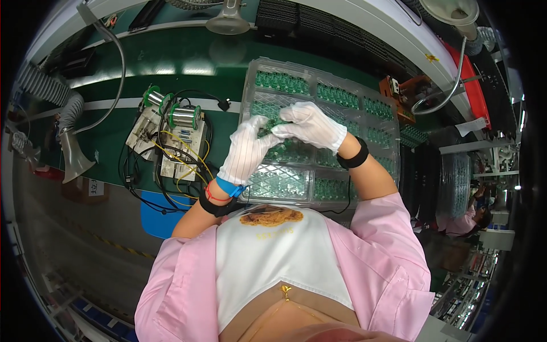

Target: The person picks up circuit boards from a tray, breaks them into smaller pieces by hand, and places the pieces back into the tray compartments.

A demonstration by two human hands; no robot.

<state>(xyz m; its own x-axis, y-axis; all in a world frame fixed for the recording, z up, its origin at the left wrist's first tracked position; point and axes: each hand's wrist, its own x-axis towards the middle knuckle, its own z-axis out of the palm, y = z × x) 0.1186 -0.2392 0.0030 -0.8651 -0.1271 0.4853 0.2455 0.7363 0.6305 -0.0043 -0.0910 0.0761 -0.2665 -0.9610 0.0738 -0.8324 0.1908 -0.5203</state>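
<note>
Both my hands wear white gloves and meet over a clear plastic tray (393, 171) divided into compartments of small green circuit boards. My left hand (244, 149) is closed, its thumb and fingers bent toward the right hand's fingertips. My right hand (313, 126) is closed in a pinch, the thumb and index finger reaching to the left. Small green circuit boards (276, 122) show between the fingers of both hands; how many are held cannot be told. The compartment under the hands is partly hidden by them.
Left of the tray stand solder wire spools (185, 117) on a pale stand (172, 166), amid tangled black and yellow cables. Fume extraction nozzles (228, 21) hang over the green bench (108, 134). An orange bin (393, 91) is at the tray's far right. Another person (461, 219) sits far right.
</note>
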